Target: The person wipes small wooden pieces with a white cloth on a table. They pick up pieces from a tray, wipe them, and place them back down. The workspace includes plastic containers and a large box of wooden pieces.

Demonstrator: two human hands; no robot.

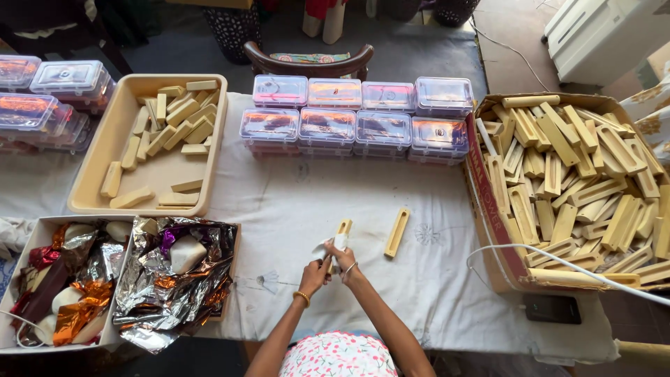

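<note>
Gripping a small white piece (328,246) in my left hand (314,274), I press it against the lower end of a cream-coloured slotted bar (341,233) that my right hand (344,260) pinches closed — all of it low at the centre of the cloth-covered worktop (293,202). Just at 2 o'clock from my hands lies a second slotted bar (397,232), untouched. Farther at 3 o'clock, a cardboard box (488,209) is heaped with more such bars. At 12 o'clock stand two rows of clear lidded containers (356,115). At 10 o'clock sits a beige tray (105,150) of cream blocks, and at 9 o'clock two boxes of crumpled foil wrappers (174,279).
</note>
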